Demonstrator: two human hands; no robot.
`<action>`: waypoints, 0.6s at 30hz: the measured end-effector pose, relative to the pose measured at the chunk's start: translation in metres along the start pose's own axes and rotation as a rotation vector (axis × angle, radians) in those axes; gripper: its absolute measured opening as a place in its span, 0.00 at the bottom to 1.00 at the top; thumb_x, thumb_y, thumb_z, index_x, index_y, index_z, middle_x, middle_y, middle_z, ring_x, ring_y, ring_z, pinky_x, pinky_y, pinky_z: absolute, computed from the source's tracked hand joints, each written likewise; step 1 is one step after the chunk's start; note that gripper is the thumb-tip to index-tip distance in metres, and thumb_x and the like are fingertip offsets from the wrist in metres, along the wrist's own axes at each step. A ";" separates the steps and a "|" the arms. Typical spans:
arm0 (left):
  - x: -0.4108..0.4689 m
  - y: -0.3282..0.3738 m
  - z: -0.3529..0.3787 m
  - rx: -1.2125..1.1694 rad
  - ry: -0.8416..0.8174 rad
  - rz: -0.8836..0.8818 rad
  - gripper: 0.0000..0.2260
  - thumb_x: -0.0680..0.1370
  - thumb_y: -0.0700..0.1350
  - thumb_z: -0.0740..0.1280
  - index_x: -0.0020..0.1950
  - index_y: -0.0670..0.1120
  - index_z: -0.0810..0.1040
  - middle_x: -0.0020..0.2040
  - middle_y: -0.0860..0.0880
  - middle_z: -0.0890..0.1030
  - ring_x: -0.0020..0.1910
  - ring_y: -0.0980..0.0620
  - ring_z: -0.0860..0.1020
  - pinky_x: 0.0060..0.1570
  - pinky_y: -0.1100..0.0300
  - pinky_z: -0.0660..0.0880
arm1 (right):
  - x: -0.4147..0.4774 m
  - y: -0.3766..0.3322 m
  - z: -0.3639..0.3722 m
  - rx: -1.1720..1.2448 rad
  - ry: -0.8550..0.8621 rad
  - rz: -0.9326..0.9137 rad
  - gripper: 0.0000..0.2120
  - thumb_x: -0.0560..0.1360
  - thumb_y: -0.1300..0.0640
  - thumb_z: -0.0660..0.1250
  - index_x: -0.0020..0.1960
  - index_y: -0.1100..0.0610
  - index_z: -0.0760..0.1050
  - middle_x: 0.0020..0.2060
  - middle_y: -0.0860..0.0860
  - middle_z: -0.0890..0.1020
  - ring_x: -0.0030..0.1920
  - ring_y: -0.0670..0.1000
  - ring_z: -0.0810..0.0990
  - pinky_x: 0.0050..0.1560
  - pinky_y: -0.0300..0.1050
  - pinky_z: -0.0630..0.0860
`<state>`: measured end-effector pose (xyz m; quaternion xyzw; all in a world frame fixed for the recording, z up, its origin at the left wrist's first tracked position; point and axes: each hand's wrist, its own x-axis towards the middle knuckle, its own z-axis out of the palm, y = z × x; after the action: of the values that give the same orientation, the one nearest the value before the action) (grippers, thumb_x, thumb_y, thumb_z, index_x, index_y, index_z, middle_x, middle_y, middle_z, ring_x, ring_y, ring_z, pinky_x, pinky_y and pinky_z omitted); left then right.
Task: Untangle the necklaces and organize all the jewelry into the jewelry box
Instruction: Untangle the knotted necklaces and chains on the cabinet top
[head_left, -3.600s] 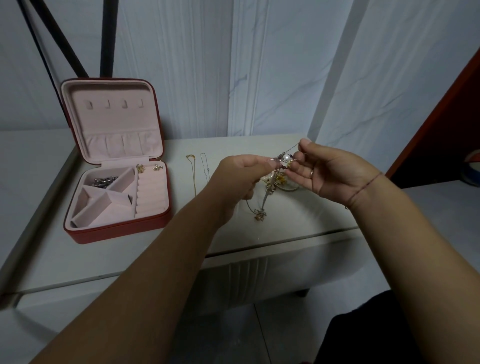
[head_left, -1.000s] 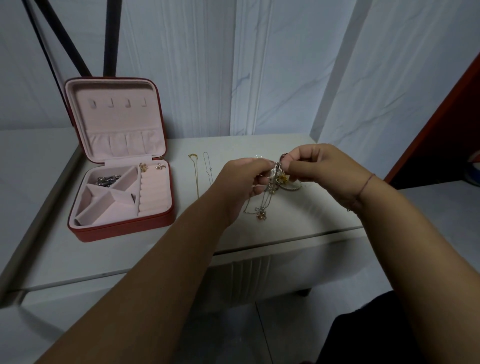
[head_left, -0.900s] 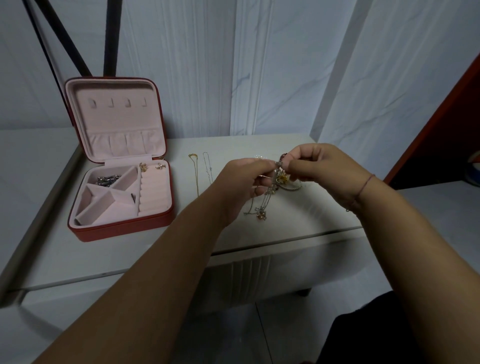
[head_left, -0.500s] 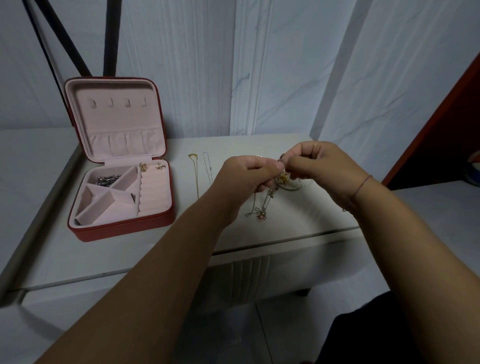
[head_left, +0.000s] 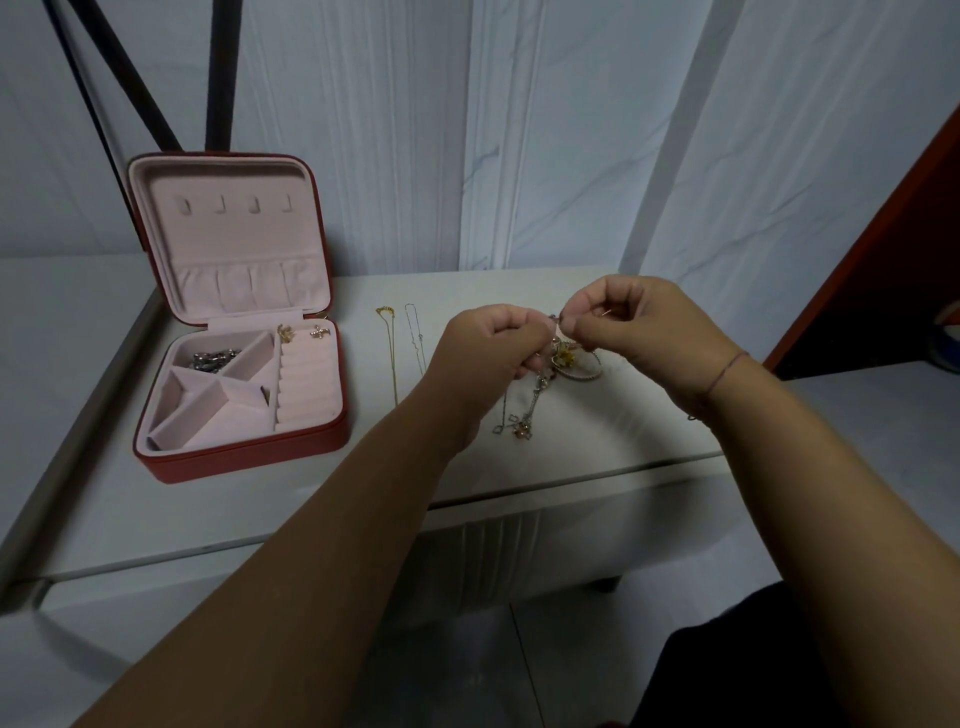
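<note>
Both hands, left hand (head_left: 493, 345) and right hand (head_left: 631, 325), are pinching the tangled necklaces (head_left: 550, 374); two freed chains (head_left: 402, 353) are waiting at nine o'clock, still outside the jewelry box (head_left: 239, 364).

A knotted clump of necklaces (head_left: 550, 371) hung above the table, pendants dangling. Two thin chains, one gold (head_left: 390, 358) and one silver (head_left: 415, 340), lay straight beside the open red jewelry box (head_left: 244, 447).
</note>
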<state>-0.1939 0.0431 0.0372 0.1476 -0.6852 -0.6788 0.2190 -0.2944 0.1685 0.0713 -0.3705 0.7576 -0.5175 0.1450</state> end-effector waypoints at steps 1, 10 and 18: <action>0.000 0.000 0.000 0.018 0.005 0.008 0.05 0.77 0.39 0.66 0.43 0.44 0.81 0.31 0.52 0.79 0.30 0.60 0.74 0.34 0.68 0.72 | 0.000 0.000 -0.001 -0.013 0.008 -0.013 0.01 0.71 0.63 0.72 0.43 0.59 0.81 0.41 0.61 0.81 0.39 0.50 0.76 0.48 0.46 0.75; 0.000 -0.003 0.000 0.357 0.103 0.255 0.02 0.75 0.39 0.70 0.45 0.42 0.81 0.32 0.52 0.78 0.30 0.61 0.74 0.36 0.66 0.74 | 0.000 -0.001 0.001 -0.302 0.066 -0.138 0.02 0.71 0.61 0.73 0.40 0.54 0.83 0.37 0.54 0.84 0.37 0.50 0.80 0.44 0.42 0.79; -0.001 -0.005 0.000 0.371 0.115 0.254 0.01 0.75 0.40 0.70 0.44 0.44 0.80 0.31 0.53 0.78 0.29 0.62 0.74 0.36 0.66 0.74 | 0.001 -0.002 0.006 -0.360 0.055 -0.181 0.03 0.70 0.64 0.71 0.38 0.57 0.81 0.30 0.48 0.79 0.30 0.40 0.73 0.34 0.29 0.71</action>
<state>-0.1933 0.0431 0.0318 0.1361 -0.7977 -0.4988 0.3105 -0.2909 0.1631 0.0711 -0.4428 0.8051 -0.3947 0.0085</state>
